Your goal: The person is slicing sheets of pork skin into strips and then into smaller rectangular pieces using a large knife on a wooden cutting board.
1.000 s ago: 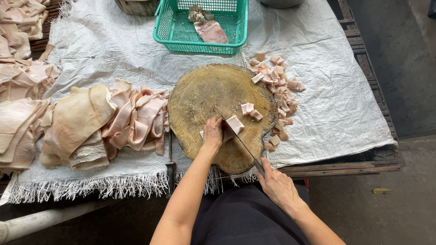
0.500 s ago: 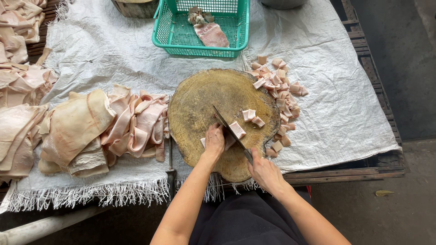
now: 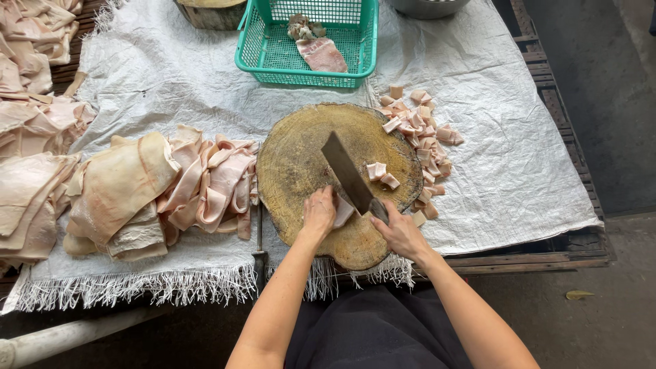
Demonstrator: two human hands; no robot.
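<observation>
Support: slatted wooden bench (image 3: 547,249), dark boards exposed along its right and near edges. A white woven sheet (image 3: 506,171) with a frayed fringe at the near edge covers most of it.

On the sheet, left to right: stacked pale pink skin slabs (image 3: 31,184) at far left; a heap of folded skin strips (image 3: 164,184); a round wooden chopping block (image 3: 301,164), near edge overhanging the fringe; a loose pile of small cut pieces (image 3: 427,140) against the block's right rim. A green plastic basket (image 3: 263,58) sits behind the block, at the far side.
</observation>
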